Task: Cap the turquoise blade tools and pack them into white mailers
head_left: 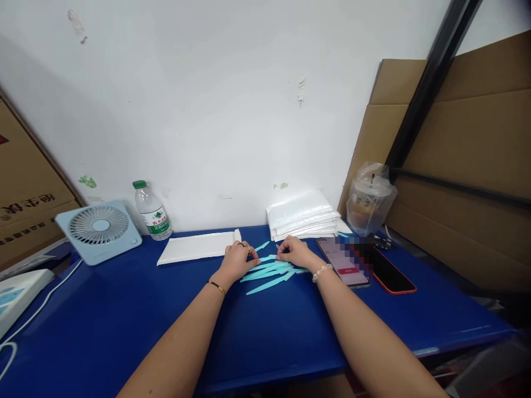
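Observation:
A small pile of turquoise plastic sticks (269, 284), shaped like eyebrow razors with long tapered handles, lies on the blue table in front of me. Over its far side, my left hand (238, 261) pinches one end of a turquoise eyebrow razor (267, 258). The thumb and forefinger of my right hand (296, 253) close on the other end. Another loose razor (262, 246) lies just behind, between the hands. Beside my left hand rests a flat white packet (194, 247). My fingertips partly hide the razor's ends.
White padded envelopes (302, 215) are stacked against the wall. Two phones (346, 265) (392, 271) lie on the right, near a bagged drink cup (369, 204). A blue fan (99, 229) and a water bottle (152, 213) stand left; a white cable (45, 301) crosses the blue table (124, 326).

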`<state>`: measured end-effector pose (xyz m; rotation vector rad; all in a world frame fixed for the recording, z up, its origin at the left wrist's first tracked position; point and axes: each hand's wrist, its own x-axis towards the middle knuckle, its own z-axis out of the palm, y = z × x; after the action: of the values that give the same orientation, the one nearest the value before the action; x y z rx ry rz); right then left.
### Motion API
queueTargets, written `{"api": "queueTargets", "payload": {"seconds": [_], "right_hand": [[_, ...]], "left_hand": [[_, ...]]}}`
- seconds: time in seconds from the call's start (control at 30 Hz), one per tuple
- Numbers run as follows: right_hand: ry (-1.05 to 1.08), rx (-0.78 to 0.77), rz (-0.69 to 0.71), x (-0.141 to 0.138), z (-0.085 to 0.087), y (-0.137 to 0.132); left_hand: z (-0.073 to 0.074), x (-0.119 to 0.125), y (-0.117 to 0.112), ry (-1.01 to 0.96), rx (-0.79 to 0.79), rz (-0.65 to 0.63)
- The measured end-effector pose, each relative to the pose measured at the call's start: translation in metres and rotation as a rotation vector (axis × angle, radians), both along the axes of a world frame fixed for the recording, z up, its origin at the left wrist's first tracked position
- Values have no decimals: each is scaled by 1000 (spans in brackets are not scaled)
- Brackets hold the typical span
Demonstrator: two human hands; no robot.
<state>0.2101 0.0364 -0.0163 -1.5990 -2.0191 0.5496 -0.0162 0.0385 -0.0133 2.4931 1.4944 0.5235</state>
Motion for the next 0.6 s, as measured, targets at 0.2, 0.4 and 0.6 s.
{"api": "queueTargets", "payload": {"seconds": [0.2,0.4,0.6], "right_hand": [[126,-95,27,17,-2,4],[184,-25,-20,26,2,2],[88,-99,151,20,10,-8]], "left_hand": [[2,-8,4,49,-57,107],[-4,-9,4,36,50,111],[-8,1,5,7,-29,-15]]}}
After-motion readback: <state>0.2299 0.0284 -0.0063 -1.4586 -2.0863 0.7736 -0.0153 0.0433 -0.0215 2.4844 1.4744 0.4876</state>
